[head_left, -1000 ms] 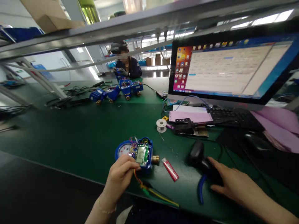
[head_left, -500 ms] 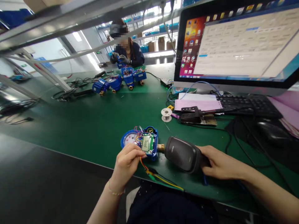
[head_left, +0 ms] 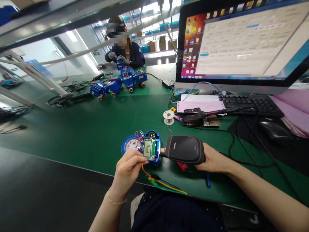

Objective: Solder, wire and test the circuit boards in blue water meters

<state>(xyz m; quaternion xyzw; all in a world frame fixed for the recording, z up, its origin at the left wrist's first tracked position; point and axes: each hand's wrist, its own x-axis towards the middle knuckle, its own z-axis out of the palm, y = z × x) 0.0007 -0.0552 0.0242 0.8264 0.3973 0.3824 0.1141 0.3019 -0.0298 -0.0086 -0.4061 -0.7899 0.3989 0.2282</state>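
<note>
A blue water meter (head_left: pixel 157 154) lies on the green bench in front of me. Its housing is uncovered, with a small display (head_left: pixel 147 148) and a green circuit board inside. My left hand (head_left: pixel 129 167) pinches the end of a bundle of coloured wires (head_left: pixel 145 170) against the board's near edge; the fingertips hide the contact. In my right hand (head_left: pixel 213 158) is a black handheld barcode scanner (head_left: pixel 185 149), its head level beside the meter's brass pipe end (head_left: pixel 163 151). The scanner's handle is mostly hidden beneath it.
A solder spool (head_left: pixel 168 118) and a soldering iron (head_left: pixel 214 112) lie behind the scanner. Farther right are a monitor (head_left: pixel 236 48), keyboard (head_left: pixel 253 105) and mouse (head_left: pixel 275 131). Across the bench, a gloved co-worker (head_left: pixel 125 54) handles a blue meter near several others. A red item (head_left: pixel 182 166) shows under the scanner.
My right hand has turned the scanner, so its top now lies straighter and the red item shows below it. My left hand keeps its pinch at the board. The view has shifted slightly.
</note>
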